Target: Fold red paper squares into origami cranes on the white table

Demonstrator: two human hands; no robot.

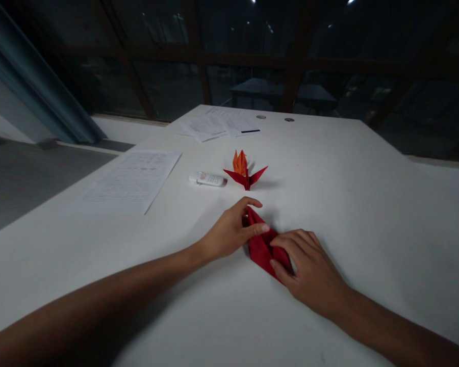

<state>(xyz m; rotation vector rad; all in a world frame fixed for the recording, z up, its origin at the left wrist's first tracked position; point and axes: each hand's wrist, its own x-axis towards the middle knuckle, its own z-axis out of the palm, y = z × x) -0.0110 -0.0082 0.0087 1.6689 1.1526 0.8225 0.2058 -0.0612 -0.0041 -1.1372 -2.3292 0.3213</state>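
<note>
A partly folded sheet of red origami paper (260, 251) lies at a slant on the white table, between my two hands. My left hand (235, 227) grips its upper left end, the thumb pressed on top of the paper and the fingers curled behind it. On the lower right part, my right hand (309, 265) pinches an edge between thumb and fingers. Just beyond my hands stands a red paper crane (247, 179) with its wings spread. An orange paper crane (239, 162) stands right behind it, partly hidden.
Left of the cranes lies a white capped tube or bottle (207, 179). A printed sheet (130, 181) lies at the table's left edge. More papers (218, 124) and a dark strip (250, 131) are at the far end, near two round discs (260, 117). Dark windows stand behind.
</note>
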